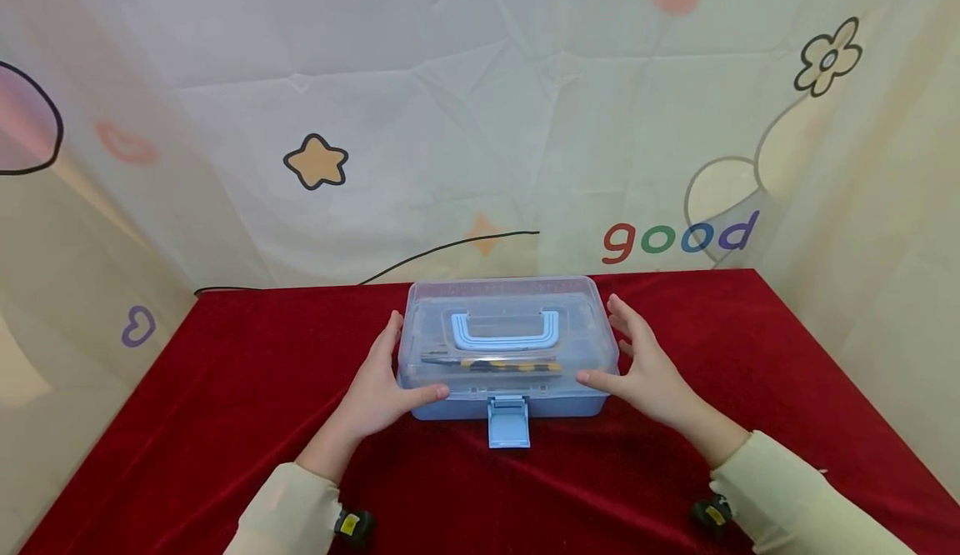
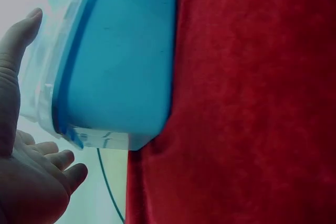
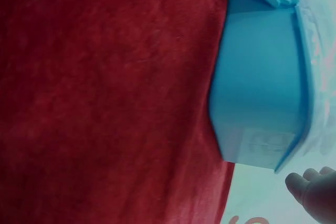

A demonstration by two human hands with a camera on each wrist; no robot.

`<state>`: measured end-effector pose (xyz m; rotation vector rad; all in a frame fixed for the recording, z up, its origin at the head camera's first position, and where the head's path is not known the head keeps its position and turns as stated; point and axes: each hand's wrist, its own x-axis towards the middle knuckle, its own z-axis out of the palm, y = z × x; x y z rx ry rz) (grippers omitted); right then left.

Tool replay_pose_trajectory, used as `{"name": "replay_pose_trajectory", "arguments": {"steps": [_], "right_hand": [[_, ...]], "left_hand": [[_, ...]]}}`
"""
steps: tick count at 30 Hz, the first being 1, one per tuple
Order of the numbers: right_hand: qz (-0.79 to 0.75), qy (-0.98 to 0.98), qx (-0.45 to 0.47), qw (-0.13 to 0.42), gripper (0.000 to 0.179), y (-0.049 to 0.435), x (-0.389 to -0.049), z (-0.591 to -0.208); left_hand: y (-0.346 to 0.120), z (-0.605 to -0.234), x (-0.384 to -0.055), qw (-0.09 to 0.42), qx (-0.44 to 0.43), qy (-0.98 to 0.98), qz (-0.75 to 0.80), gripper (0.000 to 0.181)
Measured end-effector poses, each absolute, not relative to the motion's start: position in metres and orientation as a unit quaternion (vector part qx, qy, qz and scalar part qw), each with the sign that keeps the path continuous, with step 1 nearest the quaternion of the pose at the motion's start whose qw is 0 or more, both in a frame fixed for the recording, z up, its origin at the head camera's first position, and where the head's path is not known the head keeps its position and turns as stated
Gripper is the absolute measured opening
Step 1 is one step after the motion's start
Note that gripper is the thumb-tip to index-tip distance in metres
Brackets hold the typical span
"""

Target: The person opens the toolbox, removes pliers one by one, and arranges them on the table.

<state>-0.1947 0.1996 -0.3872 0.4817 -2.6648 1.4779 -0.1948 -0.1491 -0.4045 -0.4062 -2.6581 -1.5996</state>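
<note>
A blue plastic storage box (image 1: 442, 409) with a see-through lid (image 1: 510, 288) sits on the red cloth. The lid lies over the base, and its pale blue handle (image 1: 504, 342) is folded flat. At the front, the latch (image 1: 509, 428) is flipped outward. Through the lid shows a slim item with yellow and black markings (image 1: 517, 367). My left hand (image 1: 378, 392) is at the box's left side, fingers extended, thumb over the lid's front corner. Along the right side, my right hand (image 1: 651, 376) is spread the same way. Whether either hand touches the lid is hard to tell.
Red velvety cloth (image 1: 247, 372) covers the table. Behind it hangs a pale curtain (image 1: 450, 122) with printed star, heart and flower shapes and the word "good". Dark wrist devices (image 1: 354, 527) sit near both sleeves.
</note>
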Motion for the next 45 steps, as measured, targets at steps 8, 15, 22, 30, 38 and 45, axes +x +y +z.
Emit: {"name": "replay_pose_trajectory", "arguments": {"steps": [8,15,22,30,38,45], "right_hand": [[0.488,-0.859,0.155,0.008,0.109,0.197,-0.196,-0.397],[0.481,-0.865,0.144,0.007,0.112,0.196,-0.200,-0.402],[0.492,-0.858,0.145,0.004,0.114,0.195,-0.203,-0.406],[0.500,-0.852,0.156,0.010,0.113,0.193,-0.204,-0.409],[0.454,-0.883,0.118,0.021,0.111,0.190,-0.204,-0.402],[0.445,-0.888,0.110,0.039,0.105,0.189,-0.206,-0.394]], "left_hand": [[-0.146,-0.413,-0.197,0.020,-0.129,-0.842,-0.523,0.119],[-0.142,-0.419,-0.201,0.031,-0.131,-0.836,-0.532,0.116],[-0.140,-0.422,-0.204,0.056,-0.145,-0.829,-0.537,0.109],[-0.135,-0.416,-0.202,0.062,-0.157,-0.815,-0.554,0.099],[-0.131,-0.397,-0.194,0.045,-0.139,-0.809,-0.570,0.089],[-0.134,-0.400,-0.206,0.028,-0.099,-0.830,-0.548,0.088]]}}
